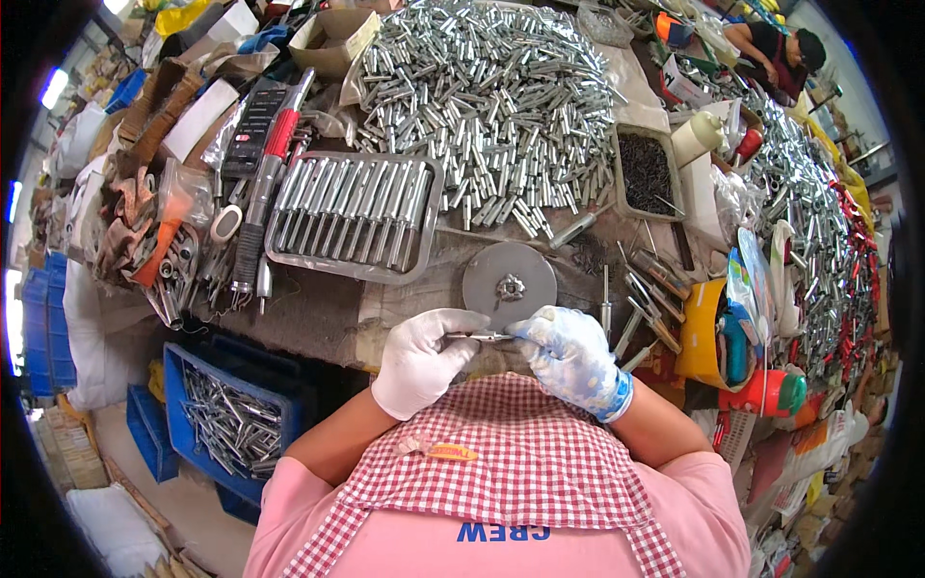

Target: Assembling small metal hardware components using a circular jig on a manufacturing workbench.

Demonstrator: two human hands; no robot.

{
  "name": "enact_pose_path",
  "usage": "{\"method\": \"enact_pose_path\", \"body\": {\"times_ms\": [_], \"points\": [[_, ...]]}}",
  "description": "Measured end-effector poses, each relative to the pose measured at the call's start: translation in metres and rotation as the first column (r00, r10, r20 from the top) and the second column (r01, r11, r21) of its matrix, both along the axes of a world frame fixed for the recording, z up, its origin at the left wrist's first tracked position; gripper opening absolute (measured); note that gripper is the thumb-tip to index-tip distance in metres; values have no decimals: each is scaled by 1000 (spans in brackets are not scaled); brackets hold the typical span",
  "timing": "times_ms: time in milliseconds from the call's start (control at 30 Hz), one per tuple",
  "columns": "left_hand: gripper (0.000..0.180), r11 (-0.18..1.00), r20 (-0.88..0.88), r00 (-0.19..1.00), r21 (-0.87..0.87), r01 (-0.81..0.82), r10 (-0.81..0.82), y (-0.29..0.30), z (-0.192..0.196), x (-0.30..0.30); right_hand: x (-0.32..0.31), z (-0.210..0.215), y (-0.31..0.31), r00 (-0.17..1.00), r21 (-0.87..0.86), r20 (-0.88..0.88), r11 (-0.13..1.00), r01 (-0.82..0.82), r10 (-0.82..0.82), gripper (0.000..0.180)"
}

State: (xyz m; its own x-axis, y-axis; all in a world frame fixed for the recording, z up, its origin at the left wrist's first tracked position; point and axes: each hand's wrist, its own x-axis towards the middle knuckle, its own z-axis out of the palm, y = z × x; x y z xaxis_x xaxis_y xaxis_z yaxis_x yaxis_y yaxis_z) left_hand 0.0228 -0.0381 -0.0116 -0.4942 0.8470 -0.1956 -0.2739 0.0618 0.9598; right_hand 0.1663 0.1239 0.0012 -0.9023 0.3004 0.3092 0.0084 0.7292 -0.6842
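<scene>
Your left hand (421,361), in a smooth white glove, and your right hand (573,358), in a blue-speckled glove, each pinch an end of a slim shiny metal tube (485,336) held level above your checked apron. A flat round steel disc (509,281) lies at twelve o'clock, just beyond it.

Both gloved hands, left hand (422,358) and right hand (570,358), cover most of a thin metal piece (487,336), leaving its shape unclear. A blue crate (183,380) is partly hidden under the workbench (318,313). Screws in a tray (644,173) are too small to distinguish.
</scene>
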Motion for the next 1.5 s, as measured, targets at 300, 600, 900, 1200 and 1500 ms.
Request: {"method": "enact_pose_path", "body": {"times_ms": [300,600,900,1200,1500], "points": [[27,990,-781,625,79,117,-11,6,-6,-8,-1,0,8,981,-31,180,997,-74,78,8],[27,982,-877,479,101,157,14,6,-20,-5,-10,-15,5,918,-66,366,989,-134,149,18],[23,995,-832,552,91,38,55,-11,-45,-7,-40,-22,53,966,369,210,902,-224,153,24],[25,993,-853,520,90,76,37,-7,-55,-4,-80,-21,45,778,375,594,785,-493,204,12],[18,989,-924,351,138,-54,148,40,-67,2,-4,0,51,952,-287,298,945,156,-67,11]]}}
